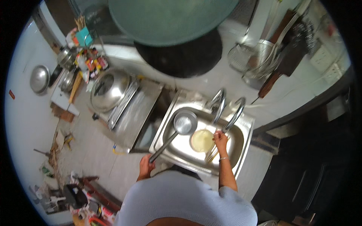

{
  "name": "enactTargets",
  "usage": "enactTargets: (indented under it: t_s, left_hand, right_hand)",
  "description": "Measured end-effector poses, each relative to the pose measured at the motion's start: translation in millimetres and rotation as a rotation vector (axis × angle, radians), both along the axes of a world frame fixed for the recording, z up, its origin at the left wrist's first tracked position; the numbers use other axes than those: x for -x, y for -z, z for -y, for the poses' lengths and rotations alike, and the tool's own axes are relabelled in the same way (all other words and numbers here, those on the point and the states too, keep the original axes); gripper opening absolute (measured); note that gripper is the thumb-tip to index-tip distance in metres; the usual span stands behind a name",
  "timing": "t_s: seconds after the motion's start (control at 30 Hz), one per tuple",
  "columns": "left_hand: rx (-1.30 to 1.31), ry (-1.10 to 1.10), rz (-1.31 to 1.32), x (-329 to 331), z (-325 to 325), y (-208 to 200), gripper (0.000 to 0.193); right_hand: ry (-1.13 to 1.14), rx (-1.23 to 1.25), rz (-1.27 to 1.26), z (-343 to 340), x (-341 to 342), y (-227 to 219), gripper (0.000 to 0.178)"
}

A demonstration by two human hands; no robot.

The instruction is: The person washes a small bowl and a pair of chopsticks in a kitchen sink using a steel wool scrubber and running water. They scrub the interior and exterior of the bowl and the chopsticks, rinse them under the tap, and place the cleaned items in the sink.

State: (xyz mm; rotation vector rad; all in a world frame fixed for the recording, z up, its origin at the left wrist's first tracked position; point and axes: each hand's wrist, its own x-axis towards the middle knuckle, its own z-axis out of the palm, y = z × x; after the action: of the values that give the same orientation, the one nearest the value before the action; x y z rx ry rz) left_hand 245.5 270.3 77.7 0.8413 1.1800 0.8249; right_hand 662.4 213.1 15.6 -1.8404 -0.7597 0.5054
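My left hand is wrapped round the end of the long dark handle of a metal ladle. The ladle's round, deep bowl is held over the left side of a stainless steel sink. My right hand is closed over the sink, close to the mouth of the right curved tap. Thin pale sticks show just below its fingers; whether they are gripped or lie in the basin, I cannot tell. Between ladle and right hand, a round pale yellow thing sits in the basin.
A second tap stands left of the first. Beyond the sink hangs a large green wok-like vessel over a dark round patch. A cleaver and strainers hang at the right. Left of the sink, a domed lid rests by a metal counter.
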Motion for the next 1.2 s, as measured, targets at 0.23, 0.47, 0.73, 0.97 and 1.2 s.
enactTargets:
  t_s: [0.23,0.47,0.73,0.97,1.2]
  left_hand:
    - [0.115,-0.314,-0.095,55,9,35,0.028]
    - [-0.054,0.103,-1.066,143,35,139,0.027]
    - [-0.361,0.686,-1.498,228,59,201,0.031]
    - [-0.254,0.499,-1.23,192,55,221,0.035]
    - [0.289,0.106,-0.887,195,93,192,0.034]
  right_hand:
    - [0.219,-0.316,-0.16,-30,-17,-131,0.007]
    - [0.335,-0.619,0.227,3,-58,-286,0.016]
    - [0.449,-0.647,1.315,-60,-38,-510,0.058]
    - [0.506,-0.427,1.509,-77,-103,-550,0.034]
    - [0.622,-0.808,1.528,-49,-140,-612,0.021]
